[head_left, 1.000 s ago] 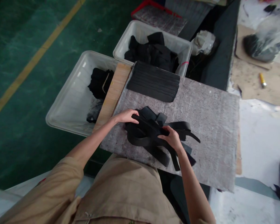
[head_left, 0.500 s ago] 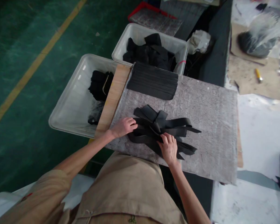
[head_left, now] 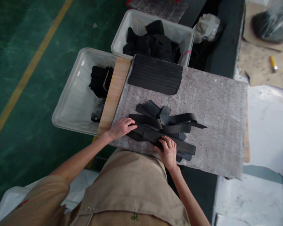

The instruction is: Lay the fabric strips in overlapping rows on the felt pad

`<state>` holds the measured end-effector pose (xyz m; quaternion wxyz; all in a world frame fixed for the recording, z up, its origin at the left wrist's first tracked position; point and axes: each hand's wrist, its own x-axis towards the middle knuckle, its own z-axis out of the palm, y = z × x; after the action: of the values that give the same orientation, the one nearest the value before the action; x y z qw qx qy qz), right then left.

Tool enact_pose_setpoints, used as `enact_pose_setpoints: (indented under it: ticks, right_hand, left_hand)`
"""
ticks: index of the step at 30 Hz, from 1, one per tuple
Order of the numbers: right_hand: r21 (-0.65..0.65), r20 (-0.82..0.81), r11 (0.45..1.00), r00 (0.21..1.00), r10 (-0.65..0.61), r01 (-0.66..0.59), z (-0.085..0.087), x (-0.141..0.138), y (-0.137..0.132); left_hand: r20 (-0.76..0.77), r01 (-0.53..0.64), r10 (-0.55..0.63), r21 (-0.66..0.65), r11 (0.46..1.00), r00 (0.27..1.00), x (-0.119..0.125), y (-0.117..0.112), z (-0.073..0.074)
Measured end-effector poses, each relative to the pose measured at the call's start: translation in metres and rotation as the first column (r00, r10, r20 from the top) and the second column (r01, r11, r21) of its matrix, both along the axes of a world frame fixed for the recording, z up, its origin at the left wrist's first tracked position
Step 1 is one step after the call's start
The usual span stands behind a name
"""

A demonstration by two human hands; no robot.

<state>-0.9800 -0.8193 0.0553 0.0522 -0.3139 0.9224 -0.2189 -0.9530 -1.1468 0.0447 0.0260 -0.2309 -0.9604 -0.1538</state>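
fingers of the left hand and right hand curl at black strips, mid-frame; whether they grip, i cannot tell. straightening seems in hand; the next move calls for aligned ends.

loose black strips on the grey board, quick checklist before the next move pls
1. Left hand at the left ends of the loose flat black strips: ok.
2. Right hand over the nearer strips: ok.
3. Either hand closed firmly on a strip: cannot tell, fingers hide the contact.
4. Loose strips lined up: not ok, several cross and overlap.
5. Neat dark block of close-laid strips apart from them on the mottled grey rectangular board: ok.
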Motion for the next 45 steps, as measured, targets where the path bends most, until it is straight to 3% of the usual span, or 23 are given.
enact_pose_setpoints:
  ticks: [4,9,16,21,24,30,36,40,45]
  right_hand:
    - [-0.017,0.074,0.999,0.997,0.032,-0.030,0.006,-0.012,-0.007]
    - [0.126,0.091,0.990,0.995,0.051,-0.063,0.004,-0.022,-0.021]
    - [0.161,0.032,0.985,0.998,0.058,-0.063,-0.003,-0.008,-0.020]
    - [0.132,0.014,0.991,0.999,0.032,-0.033,-0.015,0.001,-0.015]
    - [0.114,0.017,0.993,1.000,0.025,-0.027,-0.019,0.003,-0.013]
    - [0.088,0.073,0.996,0.997,0.006,-0.013,-0.011,-0.003,-0.017]
    - [-0.022,0.227,1.000,0.974,0.008,-0.003,-0.001,-0.025,-0.014]
    - [0.115,0.208,0.986,0.967,-0.146,0.124,0.001,-0.037,-0.019]
    - [0.317,0.169,0.948,0.981,-0.097,0.039,0.008,-0.051,-0.033]
  left_hand:
    - [0.099,-0.011,0.009,0.020,1.000,0.995,-0.002,-0.003,0.012]
    - [0.157,-0.032,0.024,0.048,0.998,0.987,-0.005,-0.002,0.015]
    - [0.270,-0.017,-0.017,0.124,0.992,0.963,-0.014,-0.009,0.021]
    - [0.322,-0.091,0.024,0.195,0.977,0.946,-0.024,-0.007,0.025]
    - [0.275,-0.098,0.049,0.168,0.981,0.960,-0.030,0.004,0.023]
    - [0.306,0.088,-0.079,-0.014,0.996,0.949,-0.049,0.035,0.019]
    - [0.374,0.078,-0.020,-0.141,0.987,0.927,-0.066,0.052,0.010]
    - [0.416,0.088,-0.016,-0.156,0.984,0.909,-0.070,0.058,0.006]
    - [0.375,0.102,-0.020,-0.199,0.975,0.927,-0.068,0.062,0.013]
